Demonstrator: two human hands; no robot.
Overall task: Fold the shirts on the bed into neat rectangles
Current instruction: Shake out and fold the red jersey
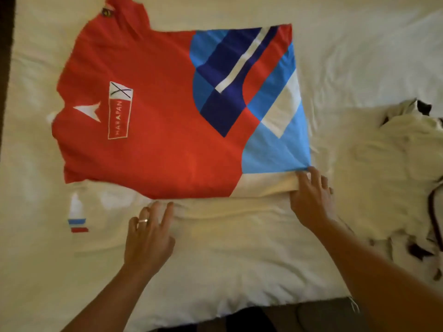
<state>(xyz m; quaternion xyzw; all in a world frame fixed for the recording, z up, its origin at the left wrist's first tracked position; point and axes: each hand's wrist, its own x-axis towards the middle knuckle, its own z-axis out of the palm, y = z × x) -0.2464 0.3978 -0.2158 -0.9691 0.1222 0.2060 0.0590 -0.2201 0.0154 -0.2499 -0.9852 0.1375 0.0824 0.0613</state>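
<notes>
While the red shirt (153, 121) lies flat mid-frame on the bed (359, 56), right hand (311, 200) fingers pinch its lower-right hem; left hand (148, 236) fingers, spread, press the near edge, probably readying a fold.

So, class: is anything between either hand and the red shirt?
Nothing visible. The right hand already grips the red shirt at its near hem corner; the left hand rests beside its near edge.
</notes>
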